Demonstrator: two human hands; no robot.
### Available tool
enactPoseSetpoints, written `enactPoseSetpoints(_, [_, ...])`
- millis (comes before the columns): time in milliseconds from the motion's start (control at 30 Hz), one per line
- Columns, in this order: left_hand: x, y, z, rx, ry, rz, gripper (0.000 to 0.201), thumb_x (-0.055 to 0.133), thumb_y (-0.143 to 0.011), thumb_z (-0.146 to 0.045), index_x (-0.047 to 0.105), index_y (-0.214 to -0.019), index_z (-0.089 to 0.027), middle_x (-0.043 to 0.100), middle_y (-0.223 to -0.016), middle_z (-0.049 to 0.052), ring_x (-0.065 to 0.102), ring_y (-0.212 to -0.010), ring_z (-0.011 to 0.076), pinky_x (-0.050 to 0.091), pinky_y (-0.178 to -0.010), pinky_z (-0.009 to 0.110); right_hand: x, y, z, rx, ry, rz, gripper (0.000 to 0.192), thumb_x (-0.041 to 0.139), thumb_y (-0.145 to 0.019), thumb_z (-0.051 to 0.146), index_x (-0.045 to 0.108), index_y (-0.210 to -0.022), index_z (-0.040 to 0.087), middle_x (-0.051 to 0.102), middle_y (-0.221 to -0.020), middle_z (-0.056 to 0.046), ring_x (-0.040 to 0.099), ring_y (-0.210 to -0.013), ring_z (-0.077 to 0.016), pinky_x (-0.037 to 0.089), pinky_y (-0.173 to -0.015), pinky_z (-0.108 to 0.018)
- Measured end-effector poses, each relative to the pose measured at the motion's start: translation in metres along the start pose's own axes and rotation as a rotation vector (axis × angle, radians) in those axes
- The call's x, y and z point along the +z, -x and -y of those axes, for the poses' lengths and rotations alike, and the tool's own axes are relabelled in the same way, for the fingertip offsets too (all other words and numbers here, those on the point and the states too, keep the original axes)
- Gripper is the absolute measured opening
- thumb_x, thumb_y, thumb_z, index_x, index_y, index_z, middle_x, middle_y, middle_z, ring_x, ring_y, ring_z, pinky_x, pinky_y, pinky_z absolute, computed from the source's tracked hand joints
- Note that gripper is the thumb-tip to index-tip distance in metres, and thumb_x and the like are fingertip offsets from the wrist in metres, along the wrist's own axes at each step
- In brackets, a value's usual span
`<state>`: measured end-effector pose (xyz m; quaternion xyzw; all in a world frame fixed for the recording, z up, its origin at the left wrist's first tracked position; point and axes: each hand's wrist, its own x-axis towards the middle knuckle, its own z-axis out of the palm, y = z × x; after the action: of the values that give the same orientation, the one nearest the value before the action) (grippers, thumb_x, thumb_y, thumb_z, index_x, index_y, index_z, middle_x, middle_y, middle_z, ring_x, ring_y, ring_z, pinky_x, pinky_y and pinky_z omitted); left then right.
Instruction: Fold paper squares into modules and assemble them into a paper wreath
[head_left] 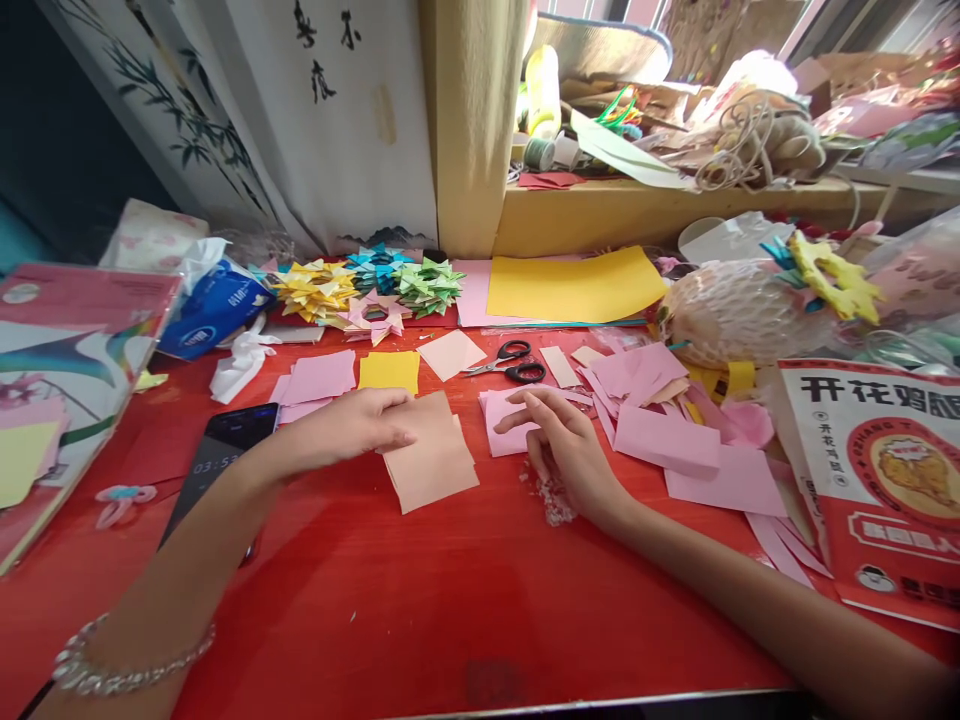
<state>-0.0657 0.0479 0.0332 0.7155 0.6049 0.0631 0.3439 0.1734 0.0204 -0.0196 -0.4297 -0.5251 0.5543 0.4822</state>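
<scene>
My left hand [352, 425] grips a small stack of peach paper squares [431, 465], its thumb on top; the sheets sit slightly fanned. My right hand [574, 450] is over the edge of some pink paper pieces [495, 440], its fingers apart and bent, with nothing visible in them. A crumpled clear scrap [556, 505] lies beneath that palm. Behind the hands are black-handled scissors [525, 373], a pale peach square [451, 355] and a yellow square [390, 371]. Left of these, pink squares [319, 378] are stacked.
Folded paper star rings [319, 290] line the back beside a large yellow sheet [577, 285]. A phone [225, 455] and blue tissue pack [214, 305] are at left. Loose pink papers [667, 440], a net-wrapped bundle [742, 310] and a snack bag [885, 480] crowd the right.
</scene>
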Motion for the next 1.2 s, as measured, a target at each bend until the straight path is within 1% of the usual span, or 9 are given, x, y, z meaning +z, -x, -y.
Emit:
enactPoseSetpoints(133, [0.005,-0.004,0.009,-0.02,-0.222,-0.019,0.05,0.055,-0.071,-0.046,0.052,-0.115,-0.021,0.053,-0.122,0.006,0.051,-0.109,0.0287,0.042,-0.082,0.035,0.0,-0.002,-0.002,-0.011,0.002,0.0,0.025,0.043,-0.09,0.041,0.053,-0.091,0.019,0.064,-0.072,0.002,0.035,-0.031,-0.0003,0.026,-0.032,-0.014])
enactPoseSetpoints(300, [0.015,-0.01,0.017,-0.018,-0.264,0.001,0.061,0.057,-0.066,-0.049,0.048,-0.118,-0.019,0.048,-0.128,0.01,0.046,-0.115,0.0295,0.042,-0.087,0.035,0.001,-0.002,-0.002,-0.039,0.046,0.024,0.024,0.042,-0.091,0.039,0.054,-0.089,0.018,0.062,-0.066,0.002,0.037,-0.034,-0.0021,0.027,-0.034,-0.015])
enactPoseSetpoints(467, [0.017,-0.011,0.013,-0.01,-0.288,0.059,0.052,0.055,-0.067,-0.051,0.053,-0.105,-0.016,0.055,-0.115,0.013,0.05,-0.106,0.0314,0.043,-0.08,0.036,0.002,-0.001,-0.001,-0.063,0.063,0.042,0.023,0.041,-0.091,0.038,0.053,-0.089,0.018,0.06,-0.065,0.003,0.037,-0.035,-0.0032,0.031,-0.035,-0.016])
enactPoseSetpoints(633, [0.017,-0.007,0.009,0.093,-0.303,-0.009,0.032,0.055,-0.069,-0.042,0.055,-0.089,-0.017,0.058,-0.102,0.01,0.054,-0.095,0.0277,0.041,-0.075,0.032,0.003,0.005,-0.004,-0.196,0.188,0.06,0.021,0.039,-0.092,0.036,0.052,-0.093,0.019,0.059,-0.068,0.002,0.04,-0.038,-0.0044,0.034,-0.037,-0.018])
enactPoseSetpoints(767, [0.011,0.001,-0.001,0.203,-0.281,-0.144,0.014,0.046,-0.076,-0.032,0.049,-0.08,-0.019,0.058,-0.086,0.007,0.054,-0.077,0.0237,0.037,-0.065,0.031,0.009,0.013,-0.005,-0.507,0.478,0.15,0.013,0.044,-0.089,0.028,0.051,-0.098,0.021,0.06,-0.08,-0.002,0.055,-0.063,-0.0115,0.048,-0.061,-0.027])
enactPoseSetpoints(867, [0.009,0.013,-0.015,0.338,-0.232,-0.228,0.009,0.04,-0.08,-0.025,0.047,-0.083,-0.019,0.057,-0.086,0.005,0.052,-0.079,0.0214,0.037,-0.067,0.03,0.018,0.015,-0.005,-0.646,0.526,0.11,0.028,0.052,-0.085,0.025,0.046,-0.112,0.022,0.053,-0.11,-0.01,0.053,-0.101,-0.0189,0.048,-0.085,-0.036])
enactPoseSetpoints(967, [0.014,0.023,-0.025,0.464,-0.185,-0.233,0.015,0.038,-0.078,-0.013,0.049,-0.086,-0.019,0.056,-0.089,0.003,0.052,-0.082,0.0187,0.039,-0.07,0.028,0.025,0.014,-0.006,-0.593,0.441,0.059,0.046,0.056,-0.082,0.028,0.036,-0.123,0.023,0.041,-0.126,-0.011,0.042,-0.12,-0.0206,0.04,-0.101,-0.041])
enactPoseSetpoints(1100, [0.028,0.025,-0.027,0.587,0.029,-0.191,0.023,0.04,-0.077,-0.01,0.056,-0.091,-0.021,0.057,-0.094,0.004,0.053,-0.087,0.0192,0.041,-0.076,0.03,0.026,0.011,-0.013,-0.439,0.368,0.03,0.052,0.059,-0.08,0.03,0.033,-0.126,0.024,0.038,-0.133,-0.01,0.037,-0.125,-0.02,0.029,-0.107,-0.042])
enactPoseSetpoints(1200, [0.039,0.02,-0.025,0.587,0.131,-0.243,0.023,0.048,-0.079,-0.017,0.055,-0.1,-0.021,0.056,-0.105,0.006,0.052,-0.1,0.0212,0.039,-0.089,0.033,0.023,0.007,-0.018,-0.344,0.231,0.027,0.049,0.052,-0.084,0.03,0.031,-0.127,0.025,0.051,-0.116,-0.007,0.051,-0.108,-0.0169,0.042,-0.093,-0.036])
